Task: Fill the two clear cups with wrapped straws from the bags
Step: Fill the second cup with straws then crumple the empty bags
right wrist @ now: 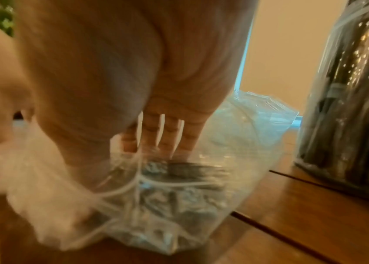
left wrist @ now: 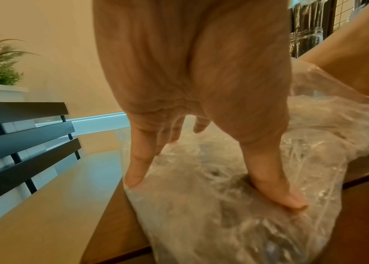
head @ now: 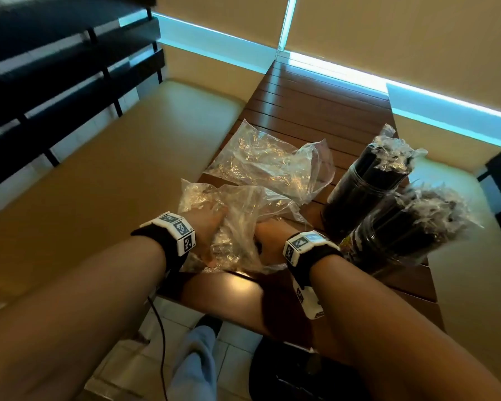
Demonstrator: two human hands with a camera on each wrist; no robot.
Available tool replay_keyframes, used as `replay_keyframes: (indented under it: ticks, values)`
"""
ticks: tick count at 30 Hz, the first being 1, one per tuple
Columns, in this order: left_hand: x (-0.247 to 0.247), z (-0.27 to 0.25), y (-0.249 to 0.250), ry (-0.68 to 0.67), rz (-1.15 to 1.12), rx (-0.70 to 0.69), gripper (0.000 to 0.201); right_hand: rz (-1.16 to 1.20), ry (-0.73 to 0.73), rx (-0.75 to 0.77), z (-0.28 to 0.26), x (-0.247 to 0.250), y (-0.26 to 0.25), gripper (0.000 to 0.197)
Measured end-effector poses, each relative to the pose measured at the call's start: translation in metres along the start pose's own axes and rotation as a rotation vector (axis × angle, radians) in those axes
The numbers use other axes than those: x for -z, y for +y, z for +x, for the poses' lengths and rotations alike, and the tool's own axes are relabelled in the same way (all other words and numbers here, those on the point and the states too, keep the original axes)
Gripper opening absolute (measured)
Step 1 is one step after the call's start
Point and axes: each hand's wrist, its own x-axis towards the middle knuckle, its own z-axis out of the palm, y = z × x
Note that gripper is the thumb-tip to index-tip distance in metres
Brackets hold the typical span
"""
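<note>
My left hand (head: 211,227), fingers straight, presses the near bag (head: 237,224) at frame centre on the counter (head: 310,111). My right hand (head: 269,235) reaches inside; its hold I cannot tell. Both cups (head: 362,186), right of frame, look packed; a tug could tip them.

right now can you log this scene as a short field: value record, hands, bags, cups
left hand: fingers pressed on the near bag, outside the plastic
right hand: reaching into the near bag
near bag: clear plastic, crumpled, at the table's front edge, few dark straws left inside
far bag: clear plastic, lying flat, looks empty
cups: far cup and near cup, both packed with dark wrapped straws, standing on the right
table: brown wooden slats
</note>
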Motion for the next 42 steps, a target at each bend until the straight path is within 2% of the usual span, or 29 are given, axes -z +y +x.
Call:
replay_keyframes:
  ticks: [3, 7, 10, 15, 23, 27, 31, 34, 36, 38, 42]
  values:
    - [-0.001, 0.001, -0.001, 0.012, -0.021, -0.019, 0.131, 0.021, -0.028, -0.041, 0.002, 0.001, -0.007, 0.014]
    - [-0.007, 0.000, -0.008, 0.045, -0.071, -0.048, 0.136, -0.005, -0.035, 0.001, 0.005, -0.008, -0.013, 0.018]
    - [-0.008, -0.001, -0.012, 0.045, -0.085, -0.048, 0.130, -0.016, -0.042, 0.034, 0.002, -0.009, -0.015, 0.030]
    - [-0.007, 0.000, -0.014, 0.044, -0.077, -0.038, 0.134, -0.032, -0.033, 0.000, -0.006, 0.003, -0.014, 0.027]
    - [-0.006, 0.001, -0.016, 0.068, -0.151, -0.020, 0.136, -0.318, -0.012, -0.028, -0.009, 0.037, -0.003, 0.034]
    - [-0.009, 0.002, -0.013, 0.065, -0.094, -0.015, 0.137, -0.425, 0.162, -0.016, -0.019, 0.046, 0.008, 0.027]
    - [-0.013, 0.002, -0.010, 0.090, -0.033, -0.003, 0.132, -0.427, 0.253, -0.074, -0.029, 0.058, 0.003, 0.021]
    - [-0.015, 0.002, -0.010, 0.114, -0.012, 0.015, 0.130, -0.587, 0.246, -0.124, -0.042, 0.082, -0.005, 0.011]
    - [-0.015, 0.003, -0.012, 0.109, -0.005, 0.021, 0.132, -0.652, 0.242, -0.198, -0.051, 0.104, -0.009, 0.023]
    - [-0.014, 0.003, -0.012, 0.104, -0.001, 0.031, 0.134, -0.679, 0.282, -0.263, -0.063, 0.127, -0.011, 0.024]
    - [-0.012, 0.001, -0.006, 0.116, -0.016, 0.043, 0.133, -0.527, 0.291, -0.386, -0.090, 0.167, -0.015, 0.019]
